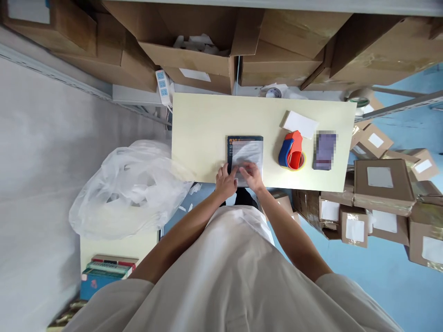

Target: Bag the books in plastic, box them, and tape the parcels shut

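Observation:
A dark-covered book [229, 152] with orange and white print lies flat at the front edge of the cream table [200, 133]. Over most of its cover is a pale greyish sheet [249, 150]; whether paper or film, I cannot tell. My left hand [226, 181] rests at the book's lower left corner, fingers apart and index finger reaching onto the sheet. From the right, my right hand [252, 176] touches the sheet's lower part with bent, parted fingers. To the right stand a red and blue tape dispenser [293, 151], a white box [300, 123] and a blurred purple item [324, 150].
Cardboard boxes [194, 62] line the shelf behind the table, beside a power strip [163, 87] and a tape roll [273, 92]. A translucent plastic bag [128, 189] bulges at left, above stacked books [104, 274]. Labelled cartons [382, 182] are piled at right.

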`<control>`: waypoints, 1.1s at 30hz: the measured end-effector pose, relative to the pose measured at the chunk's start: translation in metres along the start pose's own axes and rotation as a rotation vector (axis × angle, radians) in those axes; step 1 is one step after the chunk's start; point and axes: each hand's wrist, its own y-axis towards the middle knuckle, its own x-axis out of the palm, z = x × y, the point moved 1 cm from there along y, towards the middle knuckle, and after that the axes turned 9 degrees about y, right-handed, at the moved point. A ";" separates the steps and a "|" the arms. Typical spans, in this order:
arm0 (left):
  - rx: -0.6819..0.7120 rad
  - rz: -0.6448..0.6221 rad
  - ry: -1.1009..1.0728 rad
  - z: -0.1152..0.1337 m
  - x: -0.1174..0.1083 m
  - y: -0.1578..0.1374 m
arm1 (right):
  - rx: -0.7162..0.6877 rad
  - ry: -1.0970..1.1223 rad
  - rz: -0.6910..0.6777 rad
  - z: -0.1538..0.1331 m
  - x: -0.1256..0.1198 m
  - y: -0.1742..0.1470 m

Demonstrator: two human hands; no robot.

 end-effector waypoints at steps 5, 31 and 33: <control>-0.012 -0.006 -0.067 -0.004 0.011 0.003 | -0.191 -0.266 0.348 0.011 -0.029 -0.014; -0.058 -0.106 -1.108 -0.044 -0.026 0.054 | -0.018 -0.201 0.071 -0.078 0.077 -0.009; -0.143 -0.166 -1.276 -0.061 -0.030 0.054 | -0.062 -0.284 0.100 -0.069 0.100 0.000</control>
